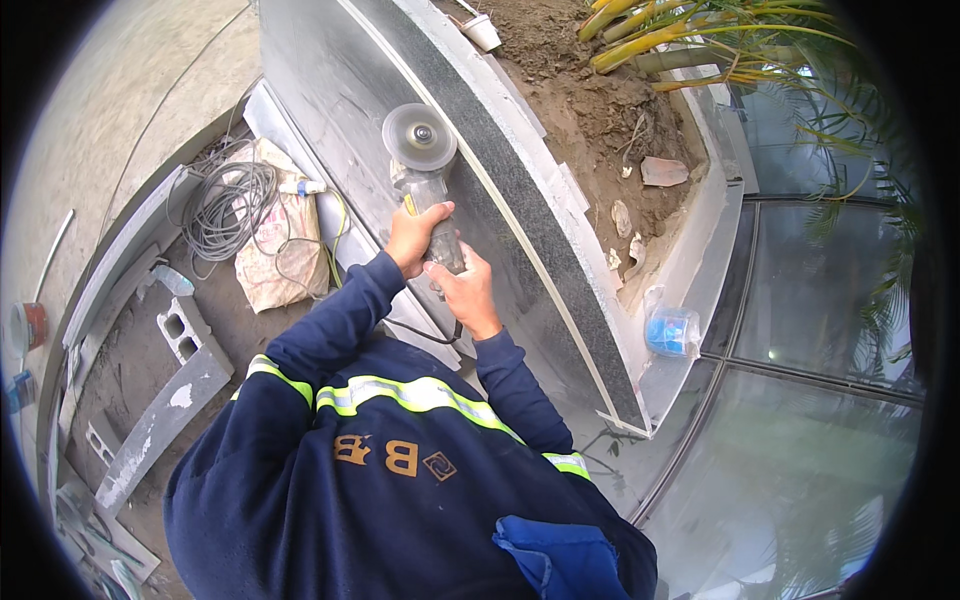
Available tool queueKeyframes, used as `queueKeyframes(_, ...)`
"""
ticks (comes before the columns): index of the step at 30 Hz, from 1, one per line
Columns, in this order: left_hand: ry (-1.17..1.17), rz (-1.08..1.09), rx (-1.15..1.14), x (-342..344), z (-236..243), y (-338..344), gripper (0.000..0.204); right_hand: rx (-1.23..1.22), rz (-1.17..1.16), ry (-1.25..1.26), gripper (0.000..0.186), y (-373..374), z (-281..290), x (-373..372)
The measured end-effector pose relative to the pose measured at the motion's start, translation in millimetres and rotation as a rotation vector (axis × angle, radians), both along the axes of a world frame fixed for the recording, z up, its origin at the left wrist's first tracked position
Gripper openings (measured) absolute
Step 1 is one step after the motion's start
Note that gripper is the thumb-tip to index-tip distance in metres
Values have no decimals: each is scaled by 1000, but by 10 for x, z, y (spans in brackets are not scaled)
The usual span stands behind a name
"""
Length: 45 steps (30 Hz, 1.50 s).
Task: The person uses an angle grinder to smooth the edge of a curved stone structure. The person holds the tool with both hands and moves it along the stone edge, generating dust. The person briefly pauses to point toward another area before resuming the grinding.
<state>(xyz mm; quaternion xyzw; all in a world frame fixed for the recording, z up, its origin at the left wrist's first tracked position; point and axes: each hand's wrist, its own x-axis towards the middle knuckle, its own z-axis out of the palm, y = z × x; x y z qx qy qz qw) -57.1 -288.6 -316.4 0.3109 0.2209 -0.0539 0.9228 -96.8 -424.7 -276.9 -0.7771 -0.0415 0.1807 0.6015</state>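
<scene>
Both of my hands are closed around a dusty grey angle grinder (429, 190). My left hand (410, 240) wraps the middle of its body from the left. Lower down, my right hand (474, 292) grips the rear end. The round cutting disc (405, 135) is at the far end, above the curved grey wall face (345, 75), near the pale strip along its edge. I cannot tell whether the disc touches the surface. A dark speckled stone band (500, 160) runs beyond that strip. Below my right hand a dark cord (425, 333) shows.
Left of the wall, a grey cable coil (235, 205) lies against a pale sack (290, 250). Hollow concrete blocks (183, 328) and a grey slab (165, 420) lie nearby. On the right are a soil bed (570, 110), a clear container with blue contents (671, 331) and glass panels (810, 290).
</scene>
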Motion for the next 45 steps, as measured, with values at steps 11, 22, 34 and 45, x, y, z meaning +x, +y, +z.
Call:
queueKeyframes(11, -11, 6, 32, -147, 39, -169, 22, -8, 7, -63, 42, -145, 93, -133)
queueKeyframes(22, 6, -12, 5, -216, 33, -276, 28, -3, -13, -36, 34, -204, 185, -227)
queueKeyframes(34, 3, -7, 3, -251, -34, -356, 32, -6, -24, -4, 45, -282, 119, -288)
queueKeyframes(45, 13, -21, 11, -146, 24, -201, 25, 12, -37, -7, 37, -114, 167, -200)
